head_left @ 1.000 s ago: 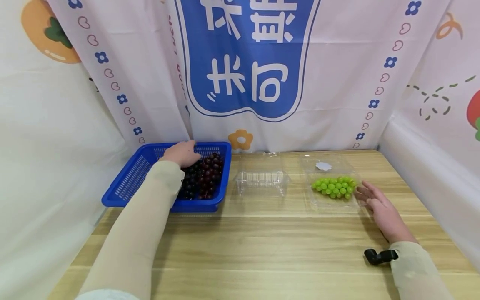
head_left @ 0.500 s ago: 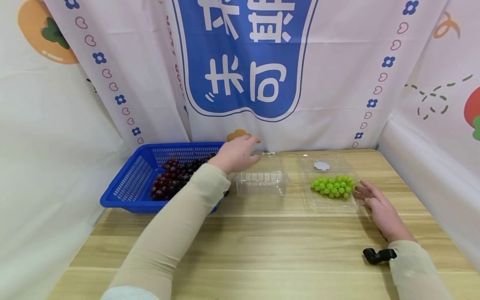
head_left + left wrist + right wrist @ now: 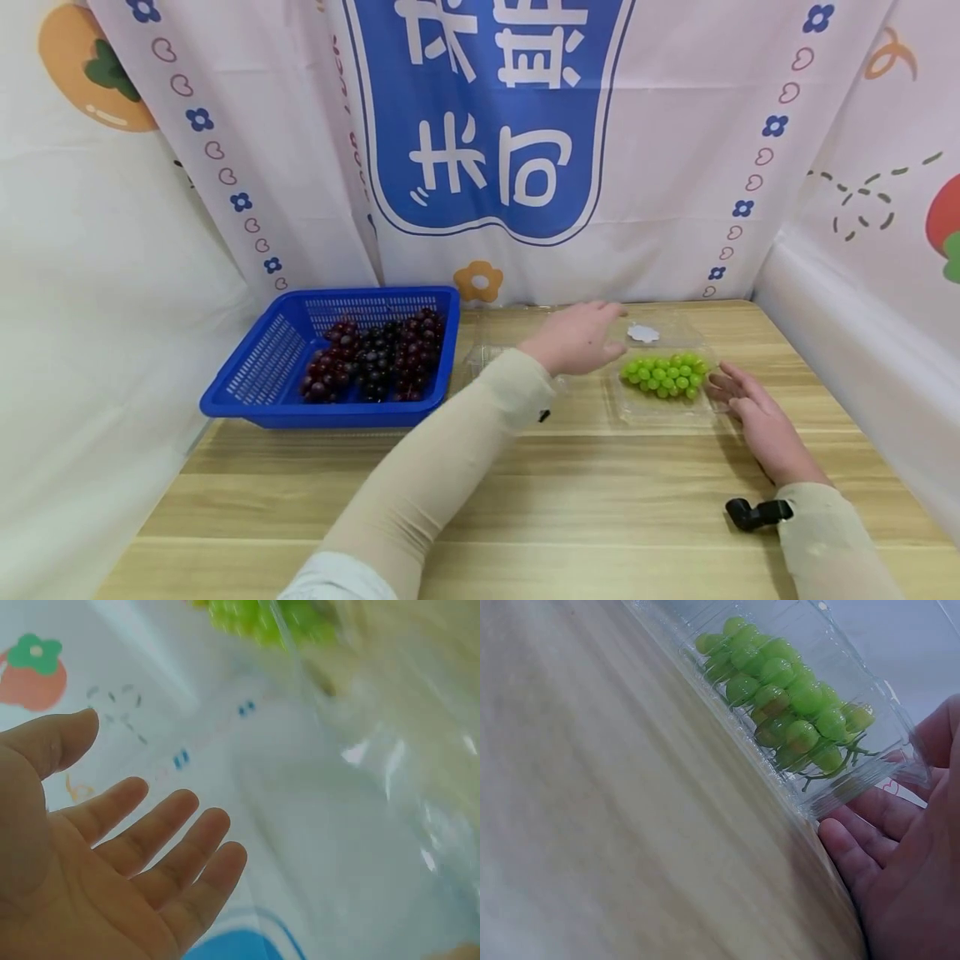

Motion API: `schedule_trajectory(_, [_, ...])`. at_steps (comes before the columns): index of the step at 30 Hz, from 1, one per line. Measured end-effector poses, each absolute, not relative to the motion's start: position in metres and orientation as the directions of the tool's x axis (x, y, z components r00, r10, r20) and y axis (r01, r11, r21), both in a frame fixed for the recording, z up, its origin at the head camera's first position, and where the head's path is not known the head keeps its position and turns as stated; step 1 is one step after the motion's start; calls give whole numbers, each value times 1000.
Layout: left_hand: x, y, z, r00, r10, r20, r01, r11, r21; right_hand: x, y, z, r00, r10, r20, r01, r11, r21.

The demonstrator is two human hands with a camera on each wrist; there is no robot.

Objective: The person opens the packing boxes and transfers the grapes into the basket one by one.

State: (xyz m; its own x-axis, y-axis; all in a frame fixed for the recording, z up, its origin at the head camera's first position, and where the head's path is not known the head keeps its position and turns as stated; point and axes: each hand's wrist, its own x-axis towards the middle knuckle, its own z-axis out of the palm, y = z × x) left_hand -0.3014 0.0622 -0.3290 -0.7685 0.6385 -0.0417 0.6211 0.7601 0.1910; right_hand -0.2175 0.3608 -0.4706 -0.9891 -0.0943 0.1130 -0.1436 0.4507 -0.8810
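Note:
My left hand [image 3: 577, 340] hangs above the table between two clear plastic boxes. Its fingers [image 3: 161, 832] are spread and hold nothing in the left wrist view. Just right of it, a lidded clear box [image 3: 667, 414] stands with its lid folded back, and a bunch of green grapes [image 3: 663, 375] lies inside. Against that box's right side rests my right hand [image 3: 768, 429], its fingers [image 3: 889, 814] touching the wall in the right wrist view. The second clear box [image 3: 480, 360] is partly hidden behind my left hand and sleeve.
A blue basket [image 3: 251, 410] at the back left holds bunches of dark red grapes [image 3: 330, 367] and black grapes [image 3: 375, 362]. Behind the wooden table [image 3: 600, 517] hangs a printed white cloth [image 3: 675, 167]. A white flower-shaped label [image 3: 643, 333] is on the folded-back lid.
My left hand has moved right, from over the blue basket, past the second clear box, to near the box of green grapes. The right hand has stayed in place.

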Motion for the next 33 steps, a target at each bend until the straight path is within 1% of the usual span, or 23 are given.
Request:
schedule_trajectory(3, [-295, 87, -337, -757, 649, -75, 628, 754, 190, -217, 361, -471, -990, -90, 111, -140, 453, -881])
schedule_trajectory(7, [-287, 118, -351, -741, 665, -94, 649, 745, 156, -217, 362, -474, -992, -82, 100, -127, 459, -879])
schedule_trajectory(9, [-285, 130, -361, -740, 665, -99, 648, 745, 159, -217, 362, -475, -992, -80, 96, -122, 456, -881])
schedule_trajectory(12, [-284, 144, -375, -756, 645, -106, 627, 762, 162, -218, 361, -475, -992, -80, 97, -123, 451, -884])
schedule_trajectory(17, [-286, 156, -393, -775, 627, -84, 615, 777, 134, -219, 359, -475, -990, -82, 111, -136, 452, -882])
schedule_trajectory(21, [-288, 162, -402, -785, 615, -80, 609, 788, 84, -220, 359, -474, -989, -87, 123, -149, 460, -875])
schedule_trajectory(26, [-290, 169, -410, -823, 559, -101, 558, 829, 48, -221, 360, -473, -989, -89, 120, -148, 454, -879])
schedule_trajectory(30, [-293, 173, -416, -843, 528, -109, 524, 849, 62, -220, 361, -472, -988, -90, 121, -149, 447, -882])
schedule_trajectory(33, [-296, 175, -420, -847, 512, -140, 503, 859, 99, -220, 362, -472, -988, -89, 123, -150, 455, -878])
